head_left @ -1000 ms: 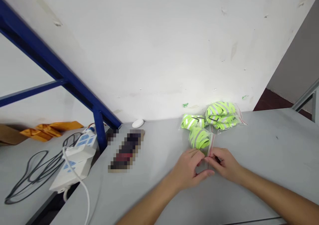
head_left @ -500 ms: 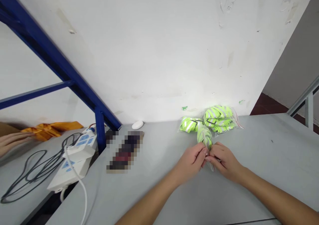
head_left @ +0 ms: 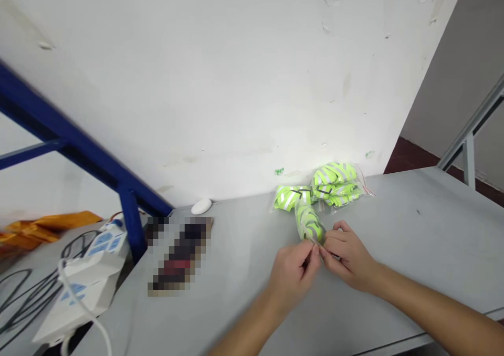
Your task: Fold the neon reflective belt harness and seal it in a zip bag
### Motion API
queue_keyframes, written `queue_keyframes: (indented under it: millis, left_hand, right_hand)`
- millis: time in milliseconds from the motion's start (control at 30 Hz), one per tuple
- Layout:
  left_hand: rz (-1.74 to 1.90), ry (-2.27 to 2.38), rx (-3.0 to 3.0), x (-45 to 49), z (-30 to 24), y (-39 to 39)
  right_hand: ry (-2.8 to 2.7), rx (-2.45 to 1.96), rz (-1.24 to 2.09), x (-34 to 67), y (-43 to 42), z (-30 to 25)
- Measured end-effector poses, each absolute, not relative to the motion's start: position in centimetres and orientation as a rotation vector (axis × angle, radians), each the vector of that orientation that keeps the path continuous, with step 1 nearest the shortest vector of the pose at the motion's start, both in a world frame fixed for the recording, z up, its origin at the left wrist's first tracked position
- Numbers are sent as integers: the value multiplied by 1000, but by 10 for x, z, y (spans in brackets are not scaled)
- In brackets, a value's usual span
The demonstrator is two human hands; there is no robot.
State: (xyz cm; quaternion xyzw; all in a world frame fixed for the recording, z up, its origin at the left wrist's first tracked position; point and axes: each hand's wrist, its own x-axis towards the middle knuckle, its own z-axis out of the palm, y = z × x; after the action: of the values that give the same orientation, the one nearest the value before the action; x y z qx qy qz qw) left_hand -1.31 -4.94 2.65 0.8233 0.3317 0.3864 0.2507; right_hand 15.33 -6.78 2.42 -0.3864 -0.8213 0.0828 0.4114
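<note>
A clear plastic bag [head_left: 309, 223] with a rolled-up neon-yellow and silver reflective strap inside lies on the grey table [head_left: 244, 272]. My left hand [head_left: 293, 272] pinches the near end of this bag between thumb and forefinger. Close against it, my right hand [head_left: 348, 253] pinches the same end, fingertips almost touching those of the left. Just behind are more bagged reflective straps: a small one [head_left: 289, 197] on the left and a stacked heap [head_left: 336, 182] on the right, by the wall.
A pixelated flat object [head_left: 181, 256] lies left of my hands, with a white oval disc [head_left: 201, 206] behind it. Further left are a blue metal frame [head_left: 128, 209], white power strips [head_left: 90, 282], black cables [head_left: 35, 298] and orange cloth [head_left: 51, 227]. A white wall [head_left: 236, 83] borders the table.
The view has shifted, so the left-hand things sit further left. My hands have moved to the bag's very end, showing more of it. Another person's hand at far left is out of view.
</note>
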Motion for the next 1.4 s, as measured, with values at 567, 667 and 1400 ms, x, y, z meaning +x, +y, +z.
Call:
queue_keyframes:
  millis: [567,667,1400]
  left_hand:
    - [993,917,2101,-15,30,-53]
    - [927,905,2024,-16,30,-51]
    - [1415,1042,2562,-16,27,-48]
  right_hand:
    - [-2068,-1105,649,153,-73,35]
    - [-2005,-1135,829,152,-74,36]
    - [-1933,-1276,-349,201,-50,44]
